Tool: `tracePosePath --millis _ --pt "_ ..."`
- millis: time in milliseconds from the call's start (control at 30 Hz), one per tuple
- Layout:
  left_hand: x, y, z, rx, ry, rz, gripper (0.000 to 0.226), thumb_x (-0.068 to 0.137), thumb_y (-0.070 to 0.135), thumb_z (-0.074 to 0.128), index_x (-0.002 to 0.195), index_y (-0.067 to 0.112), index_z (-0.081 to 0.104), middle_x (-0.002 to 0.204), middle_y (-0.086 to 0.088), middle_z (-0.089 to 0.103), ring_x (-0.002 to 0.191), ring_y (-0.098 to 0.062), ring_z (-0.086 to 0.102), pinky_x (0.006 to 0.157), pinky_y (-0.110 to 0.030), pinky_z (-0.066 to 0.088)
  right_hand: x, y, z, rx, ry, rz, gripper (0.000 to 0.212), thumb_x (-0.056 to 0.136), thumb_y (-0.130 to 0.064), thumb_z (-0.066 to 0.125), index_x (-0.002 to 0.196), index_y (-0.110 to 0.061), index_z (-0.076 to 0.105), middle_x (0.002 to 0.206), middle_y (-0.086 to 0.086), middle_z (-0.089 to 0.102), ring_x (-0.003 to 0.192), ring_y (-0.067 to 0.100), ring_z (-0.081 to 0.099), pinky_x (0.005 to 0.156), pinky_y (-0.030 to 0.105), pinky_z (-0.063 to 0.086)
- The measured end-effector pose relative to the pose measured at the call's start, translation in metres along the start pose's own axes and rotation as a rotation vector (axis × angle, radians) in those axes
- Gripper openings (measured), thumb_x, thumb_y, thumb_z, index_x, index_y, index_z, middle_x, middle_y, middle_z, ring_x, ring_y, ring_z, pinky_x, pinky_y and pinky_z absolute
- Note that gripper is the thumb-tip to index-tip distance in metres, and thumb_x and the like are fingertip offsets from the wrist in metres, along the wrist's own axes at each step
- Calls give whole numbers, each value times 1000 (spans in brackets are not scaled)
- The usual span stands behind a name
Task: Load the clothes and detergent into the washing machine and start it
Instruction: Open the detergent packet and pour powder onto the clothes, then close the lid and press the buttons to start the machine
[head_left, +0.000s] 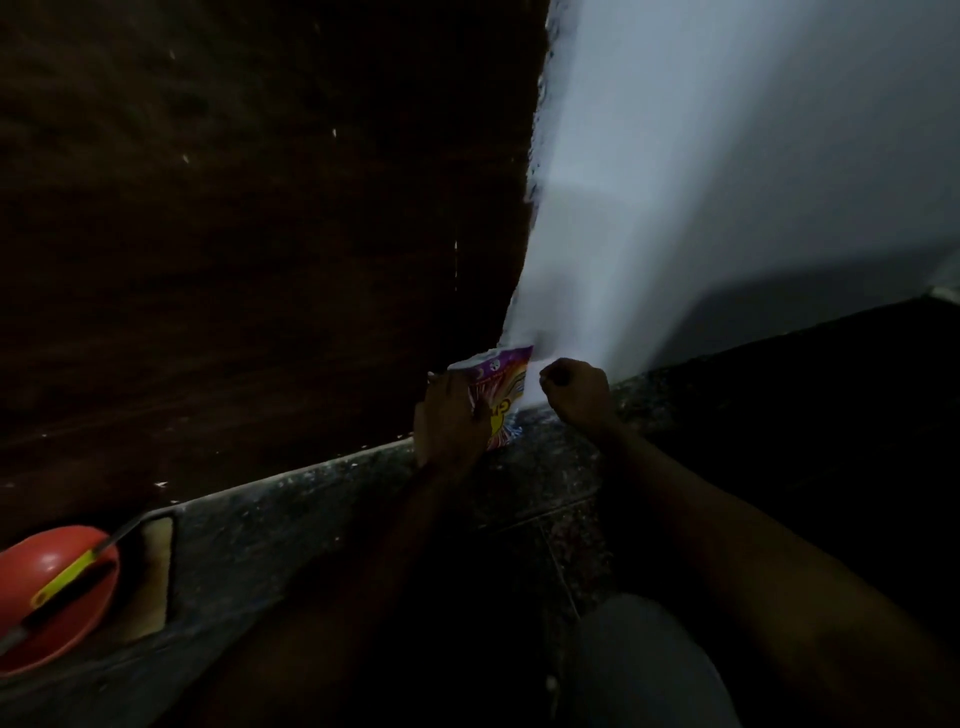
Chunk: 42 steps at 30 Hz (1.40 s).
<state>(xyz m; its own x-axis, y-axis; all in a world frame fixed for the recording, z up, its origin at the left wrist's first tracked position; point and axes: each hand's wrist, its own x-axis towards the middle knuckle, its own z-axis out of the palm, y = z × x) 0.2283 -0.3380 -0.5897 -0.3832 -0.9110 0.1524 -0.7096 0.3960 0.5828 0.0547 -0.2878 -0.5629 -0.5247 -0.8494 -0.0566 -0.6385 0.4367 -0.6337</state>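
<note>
Fingers of left hand (451, 415) clasped on detergent packet (500, 395); right hand (574, 392) clenched just beside it.
Packet upright on dark stone ledge (291, 499), wall corner, 12 o'clock; red bowl (57, 597) at 8 o'clock.

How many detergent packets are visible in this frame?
1. The detergent packet stands on the dark ledge at the corner where the brown panel meets the white wall, the left hand against it. Dim areas could hide others.
</note>
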Motion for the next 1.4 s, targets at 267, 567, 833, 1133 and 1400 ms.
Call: tracePosePath --millis 267,567,833,1133,1400 --pt "-4 104 -169 111 -115 120 37 94 30 58 128 16 60 121 -10 65 107 -32 62 90 -41 49 -67 -108 -133 48 41 105 22 94 -17 58 105 -2 70 106 14 70 98 27 64 82 26 43" --pt "-26 248 -355 146 -114 432 40 91 25 59 129 12 61 132 -9 63 123 -30 57 102 -44 46 -159 -251 -319 38 124 161 44 98 -30 51 137 -12 50 149 5 42 138 21 36 111 30 27" --pt "-58 326 -446 176 13 720 43 92 28 44 127 14 65 132 -2 64 129 -24 55 110 -36 29 -233 -313 -440 -256 200 54 53 93 -22 52 142 -7 41 147 14 42 138 28 37 111 35 31" --pt "-74 414 -480 153 -66 874 49 94 24 54 140 8 51 145 -10 52 141 -28 39 115 -42 31 -308 -316 -512 -451 464 47 47 88 -22 60 131 -2 53 134 20 55 129 36 48 106 45 41" --pt "-96 523 -463 31 -31 1073 49 96 29 46 139 6 53 145 -10 52 139 -27 43 115 -42 31 -355 -271 -585 -495 704 180 44 94 -31 49 130 -5 54 136 15 54 133 32 44 110 43 36"
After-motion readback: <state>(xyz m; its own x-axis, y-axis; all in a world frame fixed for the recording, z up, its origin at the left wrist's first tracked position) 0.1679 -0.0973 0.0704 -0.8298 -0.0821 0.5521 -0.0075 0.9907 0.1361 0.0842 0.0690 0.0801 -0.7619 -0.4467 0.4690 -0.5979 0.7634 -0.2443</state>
